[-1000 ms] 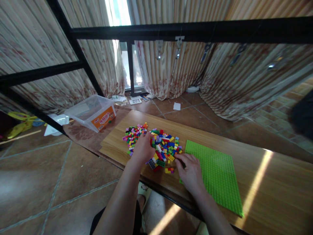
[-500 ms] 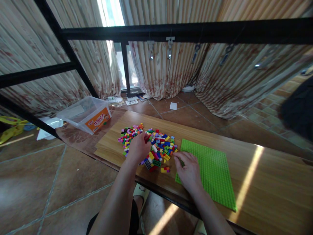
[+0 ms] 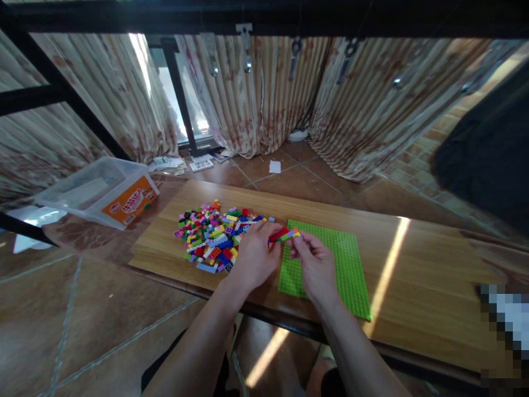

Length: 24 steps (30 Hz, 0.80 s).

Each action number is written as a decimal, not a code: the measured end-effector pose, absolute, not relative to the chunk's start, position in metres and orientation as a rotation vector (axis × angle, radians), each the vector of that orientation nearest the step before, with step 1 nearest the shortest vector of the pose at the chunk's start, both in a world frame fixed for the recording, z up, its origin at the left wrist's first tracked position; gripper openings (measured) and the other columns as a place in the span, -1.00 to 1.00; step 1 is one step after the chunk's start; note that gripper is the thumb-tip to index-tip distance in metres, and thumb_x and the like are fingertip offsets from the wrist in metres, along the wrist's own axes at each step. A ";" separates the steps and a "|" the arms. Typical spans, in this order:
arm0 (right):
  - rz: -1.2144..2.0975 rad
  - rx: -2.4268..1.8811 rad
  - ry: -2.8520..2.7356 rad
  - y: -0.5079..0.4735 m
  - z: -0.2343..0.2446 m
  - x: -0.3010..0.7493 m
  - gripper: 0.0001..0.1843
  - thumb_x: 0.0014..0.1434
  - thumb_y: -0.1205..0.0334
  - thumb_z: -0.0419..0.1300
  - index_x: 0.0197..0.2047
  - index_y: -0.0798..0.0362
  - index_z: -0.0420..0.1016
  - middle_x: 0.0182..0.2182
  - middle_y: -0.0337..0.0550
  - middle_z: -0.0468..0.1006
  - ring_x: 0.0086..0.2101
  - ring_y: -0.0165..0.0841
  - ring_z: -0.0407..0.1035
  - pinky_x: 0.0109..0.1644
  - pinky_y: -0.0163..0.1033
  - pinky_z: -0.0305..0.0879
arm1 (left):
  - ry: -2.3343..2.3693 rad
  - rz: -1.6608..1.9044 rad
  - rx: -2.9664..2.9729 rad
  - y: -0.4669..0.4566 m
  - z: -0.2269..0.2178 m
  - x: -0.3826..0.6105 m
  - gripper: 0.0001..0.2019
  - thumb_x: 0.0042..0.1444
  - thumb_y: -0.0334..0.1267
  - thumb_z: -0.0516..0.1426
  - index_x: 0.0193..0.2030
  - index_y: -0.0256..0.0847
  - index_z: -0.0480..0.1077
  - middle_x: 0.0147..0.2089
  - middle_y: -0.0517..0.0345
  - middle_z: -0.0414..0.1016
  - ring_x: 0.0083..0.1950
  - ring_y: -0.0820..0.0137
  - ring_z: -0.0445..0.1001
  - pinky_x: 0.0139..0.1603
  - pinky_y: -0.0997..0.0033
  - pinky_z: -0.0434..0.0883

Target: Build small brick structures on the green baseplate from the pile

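Note:
My left hand (image 3: 257, 255) and my right hand (image 3: 317, 263) meet above the left part of a green studded baseplate (image 3: 349, 264). Between their fingers is a short multicoloured row of toy bricks (image 3: 285, 235), with red, green, purple and yellow showing. Both hands are closed on it, the left at one end and the right at the other. My fingers partly cover the bricks, so how they join is hard to see. Left of my hands spreads a pile of loose toy bricks (image 3: 206, 234), its right side partly hidden by my left hand.
A clear plastic box (image 3: 136, 201) with an orange label stands at the table's left end. The wooden table (image 3: 417, 275) runs to the right under a strip of sunlight. Papers (image 3: 202, 164) lie on the floor behind it. A dark shape (image 3: 487, 143) is at the right.
My left hand has come right from the pile to meet my right hand, which has lifted off the baseplate's left edge. The small brick cluster on the table is gone from its spot. The view has shifted.

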State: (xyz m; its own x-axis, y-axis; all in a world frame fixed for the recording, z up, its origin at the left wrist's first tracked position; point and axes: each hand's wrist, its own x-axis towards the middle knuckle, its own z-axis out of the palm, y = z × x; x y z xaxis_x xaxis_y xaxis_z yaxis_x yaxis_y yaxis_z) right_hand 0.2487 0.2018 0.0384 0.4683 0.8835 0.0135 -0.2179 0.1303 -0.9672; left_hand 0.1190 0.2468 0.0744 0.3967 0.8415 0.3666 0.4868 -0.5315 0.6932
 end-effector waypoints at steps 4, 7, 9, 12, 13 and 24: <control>0.887 -1.168 -0.712 0.201 0.036 0.253 -0.72 0.04 0.09 0.32 -0.19 0.04 0.57 -0.47 -0.25 0.53 -0.51 -0.47 0.32 -0.41 -0.30 0.28 | 1.104 0.912 1.957 0.248 0.073 0.126 -0.77 0.12 -0.34 0.13 -0.07 -0.25 0.42 -0.17 0.07 0.54 -0.15 0.34 0.49 -0.06 0.31 0.43; 0.905 -1.172 -0.796 0.199 0.038 0.254 -0.75 0.07 0.10 0.29 -0.21 0.05 0.57 -0.48 -0.26 0.51 -0.51 -0.48 0.30 -0.42 -0.31 0.26 | 1.004 0.844 1.867 0.249 0.073 0.131 -0.81 0.18 -0.22 0.10 -0.14 -0.25 0.44 -0.26 0.10 0.55 -0.25 0.38 0.48 -0.16 0.38 0.42; 0.907 -1.190 -0.851 0.197 0.040 0.253 -0.76 0.09 0.10 0.27 -0.21 0.05 0.57 -0.49 -0.26 0.51 -0.52 -0.48 0.28 -0.43 -0.31 0.26 | 0.981 0.828 1.832 0.249 0.073 0.134 -0.83 0.18 -0.22 0.09 -0.20 -0.25 0.45 -0.31 0.12 0.54 -0.30 0.40 0.47 -0.21 0.41 0.40; 0.870 -1.232 -0.903 0.196 0.042 0.253 -0.73 0.11 0.08 0.24 -0.18 0.05 0.57 -0.49 -0.25 0.52 -0.51 -0.46 0.29 -0.42 -0.30 0.26 | 1.012 0.832 1.785 0.249 0.072 0.137 -0.85 0.17 -0.24 0.09 -0.30 -0.26 0.43 -0.36 0.14 0.51 -0.33 0.42 0.45 -0.26 0.45 0.37; 0.856 -1.246 -0.920 0.195 0.042 0.253 -0.72 0.11 0.07 0.23 -0.17 0.05 0.58 -0.49 -0.24 0.52 -0.51 -0.46 0.29 -0.42 -0.30 0.26 | 1.017 0.829 1.775 0.249 0.072 0.137 -0.85 0.16 -0.24 0.09 -0.32 -0.26 0.43 -0.38 0.14 0.51 -0.34 0.43 0.44 -0.27 0.46 0.36; 0.945 -1.216 -0.941 0.196 0.048 0.254 -0.72 0.06 0.07 0.27 -0.21 0.04 0.62 -0.56 -0.26 0.49 -0.56 -0.47 0.25 -0.49 -0.32 0.20 | 0.999 0.728 1.726 0.253 0.074 0.132 -0.85 0.14 -0.32 0.05 -0.42 -0.25 0.36 -0.44 0.20 0.42 -0.39 0.47 0.34 -0.35 0.51 0.28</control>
State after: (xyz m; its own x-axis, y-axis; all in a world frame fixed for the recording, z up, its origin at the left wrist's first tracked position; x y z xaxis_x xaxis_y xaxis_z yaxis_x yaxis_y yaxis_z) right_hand 0.2538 0.1962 0.0482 0.3277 0.9420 0.0725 -0.0768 0.1030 -0.9917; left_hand 0.1322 0.2529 0.0735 0.4831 0.8752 0.0248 0.2909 -0.1872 0.9382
